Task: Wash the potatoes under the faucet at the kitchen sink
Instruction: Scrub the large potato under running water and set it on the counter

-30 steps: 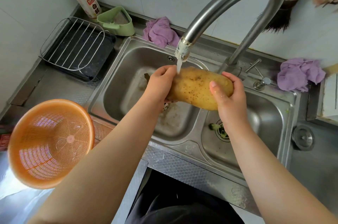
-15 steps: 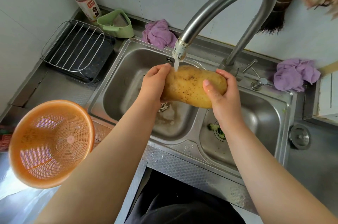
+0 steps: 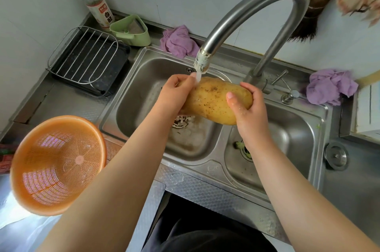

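Observation:
A large yellow-brown potato (image 3: 211, 100) with dark specks is held over the left basin of the steel double sink (image 3: 131, 95). My left hand (image 3: 174, 92) grips its left end and my right hand (image 3: 249, 108) grips its right end, thumb on top. The curved steel faucet (image 3: 246, 13) arches above, and a thin stream of water (image 3: 198, 76) falls from its spout onto the potato's upper left end, by my left fingers.
An orange plastic colander (image 3: 57, 164) stands on the counter at the left. Behind it sit a wire rack on a black tray (image 3: 88, 60), a green holder (image 3: 131, 30) and a bottle (image 3: 98, 8). Purple cloths (image 3: 178, 41) (image 3: 331, 87) lie behind the sink. A round plug (image 3: 336, 157) lies at the right.
Both hands keep their grip on the potato under the stream; the potato has shifted slightly and the view has tilted a little. Water keeps running.

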